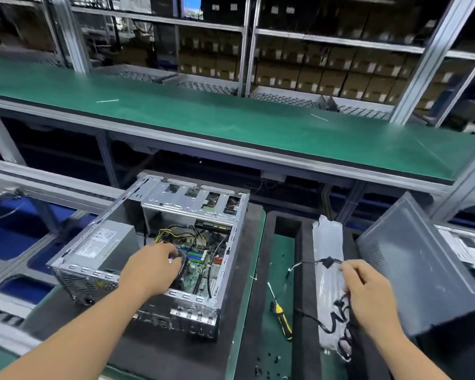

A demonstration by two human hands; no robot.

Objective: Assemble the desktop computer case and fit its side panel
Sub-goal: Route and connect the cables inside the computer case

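An open silver computer case lies on its side on a black foam pad, its motherboard and yellow-black wires exposed. The power supply sits at its left end. My left hand reaches into the case over the board, fingers curled around a small dark part. My right hand pinches a black cable bundle lying over a clear plastic bag. The dark grey side panel leans at the right, apart from the case.
A yellow-handled screwdriver lies on the green mat between the foam pads, with several small black screws near the front edge. A long green conveyor bench runs behind. Shelves of cardboard boxes stand at the back.
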